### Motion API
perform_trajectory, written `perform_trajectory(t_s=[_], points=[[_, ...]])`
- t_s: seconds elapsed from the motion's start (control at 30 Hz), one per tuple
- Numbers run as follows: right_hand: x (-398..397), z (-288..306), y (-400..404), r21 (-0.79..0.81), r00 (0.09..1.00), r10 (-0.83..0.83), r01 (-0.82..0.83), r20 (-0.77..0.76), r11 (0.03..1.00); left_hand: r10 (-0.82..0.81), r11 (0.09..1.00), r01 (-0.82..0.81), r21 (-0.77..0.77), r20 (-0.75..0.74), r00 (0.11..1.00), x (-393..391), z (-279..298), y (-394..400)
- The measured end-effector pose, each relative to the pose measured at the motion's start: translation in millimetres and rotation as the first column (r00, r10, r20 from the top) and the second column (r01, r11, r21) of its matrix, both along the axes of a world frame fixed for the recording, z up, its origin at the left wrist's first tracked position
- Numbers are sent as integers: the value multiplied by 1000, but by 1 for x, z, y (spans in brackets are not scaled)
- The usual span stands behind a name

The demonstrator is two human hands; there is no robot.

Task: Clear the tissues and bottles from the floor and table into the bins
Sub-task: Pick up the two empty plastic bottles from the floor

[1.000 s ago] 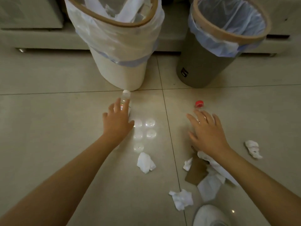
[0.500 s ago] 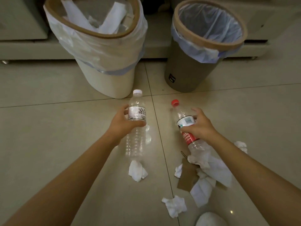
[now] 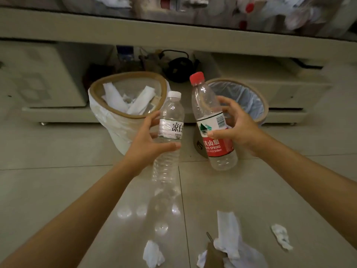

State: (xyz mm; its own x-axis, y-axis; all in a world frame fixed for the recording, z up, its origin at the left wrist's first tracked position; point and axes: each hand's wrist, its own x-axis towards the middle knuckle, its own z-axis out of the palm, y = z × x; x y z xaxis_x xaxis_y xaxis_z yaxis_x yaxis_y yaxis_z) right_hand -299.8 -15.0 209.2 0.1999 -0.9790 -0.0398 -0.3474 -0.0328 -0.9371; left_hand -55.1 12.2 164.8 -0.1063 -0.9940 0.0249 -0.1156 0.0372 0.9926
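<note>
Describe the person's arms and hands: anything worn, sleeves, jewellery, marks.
Both forearms are bare all the way to the frame edge; no sleeves or cuffs show. The left hand and the right hand wear no gloves, and no watch or bracelet shows on either wrist. No ring is visible from this angle.
</note>
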Motion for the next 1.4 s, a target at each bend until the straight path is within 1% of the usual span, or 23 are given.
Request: perform_trajectory(t_s=[0.1, 0.2, 0.33, 0.43, 0.5, 0.57, 0.63, 0.73, 0.8, 0.9, 1.03, 1.17, 1.23, 1.33, 1.4], points=[[-9, 8, -15, -40, 999, 24, -22, 48, 999, 22, 999, -21, -27, 54, 998, -9, 15, -5], [-19, 13, -34, -88, 993, 2, 9, 119, 996, 67, 997, -64, -44, 56, 996, -23, 25, -14], [-28, 15, -61, -153, 974, -1, 37, 226, 987, 94, 994, -87, -66, 108, 990, -46, 38, -40], [-35, 17, -78, -189, 955, -7, 66, 297, 980, 110, 990, -104, -92, 66, 992, -69, 50, -67], [-43, 20, -89, -223, 949, -21, 95, 314, 970, 128, 984, -124, -125, 24, 992, -89, 62, -87], [-53, 24, -100, -263, 941, -43, 137, 334, 955, 146, 976, -141, -167, 19, 989, -108, 75, -108], [-65, 29, -111, -282, 919, -72, 192, 388, 940, 150, 966, -142, -218, 20, 989, -125, 86, -130], [-82, 29, -124, -319, 892, -134, 290, 432, 902, 116, 951, -107, -289, 12, 993, -150, 95, -156], [-93, 22, -132, -317, 872, -176, 345, 458, 883, 69, 952, -64, -300, 7, 998, -166, 91, -170], [-103, 1, -137, -268, 864, -240, 383, 443, 884, 37, 960, -36, -278, 1, 999, -183, 69, -185], [-105, -33, -142, -212, 903, -312, 380, 296, 900, 79, 974, -83, -211, -30, 996, -194, 32, -187], [-101, -51, -147, -139, 923, -328, 358, 199, 923, 136, 986, -142, -89, -69, 988, -195, 11, -183], [-99, -54, -149, -126, 926, -314, 344, 208, 931, 160, 985, -164, -54, -66, 985, -191, 5, -182], [-94, -54, -150, -109, 910, -286, 331, 300, 937, 169, 985, -171, -31, -62, 984, -182, 2, -177], [-88, -52, -147, -116, 907, -264, 316, 327, 942, 160, 986, -162, -37, -51, 986, -176, 3, -174]])
